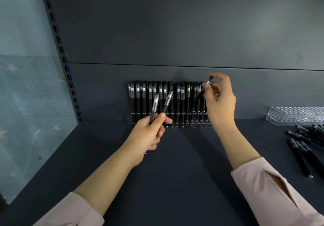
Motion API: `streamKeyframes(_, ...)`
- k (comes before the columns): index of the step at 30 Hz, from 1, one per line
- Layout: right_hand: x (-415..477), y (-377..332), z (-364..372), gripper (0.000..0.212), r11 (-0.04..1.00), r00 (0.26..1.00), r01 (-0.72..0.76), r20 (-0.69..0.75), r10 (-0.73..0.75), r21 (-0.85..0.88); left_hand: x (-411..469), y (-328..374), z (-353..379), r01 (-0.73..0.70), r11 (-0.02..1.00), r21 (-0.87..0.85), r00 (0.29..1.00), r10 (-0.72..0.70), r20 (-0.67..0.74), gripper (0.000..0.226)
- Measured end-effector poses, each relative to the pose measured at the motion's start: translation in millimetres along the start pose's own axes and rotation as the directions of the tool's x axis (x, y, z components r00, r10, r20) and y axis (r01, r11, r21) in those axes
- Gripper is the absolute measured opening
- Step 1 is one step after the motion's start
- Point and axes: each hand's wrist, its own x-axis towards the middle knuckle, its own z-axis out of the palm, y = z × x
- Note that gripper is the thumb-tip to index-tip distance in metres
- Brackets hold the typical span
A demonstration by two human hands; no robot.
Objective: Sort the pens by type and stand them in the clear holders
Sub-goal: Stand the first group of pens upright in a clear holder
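A clear holder [130,116] stands against the shelf's back wall, filled with several upright black pens [143,96] with frosted caps. My left hand [149,134] grips two more black pens [155,105], fanned upward in front of the holder. My right hand [218,99] pinches one black pen [201,94] by its top end; the pen slants down into the holder's right end. Whether its tip sits in a slot is hidden.
A second clear holder [296,114] stands without pens at the back right. A loose pile of black pens [305,143] lies on the dark shelf [175,173] at the right edge. A slotted upright [59,50] and blue starred wall bound the left.
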Motion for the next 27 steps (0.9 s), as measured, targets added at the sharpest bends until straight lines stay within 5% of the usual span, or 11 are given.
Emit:
streamKeyframes(10,-2,7,10,0.028,0.969,0.981,0.141,0.162,-0.109,-0.201,0,1,1,0.000,1.000,-0.001,1.000,0.000,-0.021,0.019)
streamKeyframes(18,-3,15,14,0.041,0.932,0.949,0.159,0.311,-0.054,-0.325,2,-1,-1,-0.038,0.999,-0.037,0.998,0.036,-0.052,0.019)
streamKeyframes(27,-4,-8,12,0.031,0.984,0.963,0.037,0.271,0.011,-0.172,1,1,-1,-0.049,0.996,-0.075,0.998,0.047,-0.029,0.024)
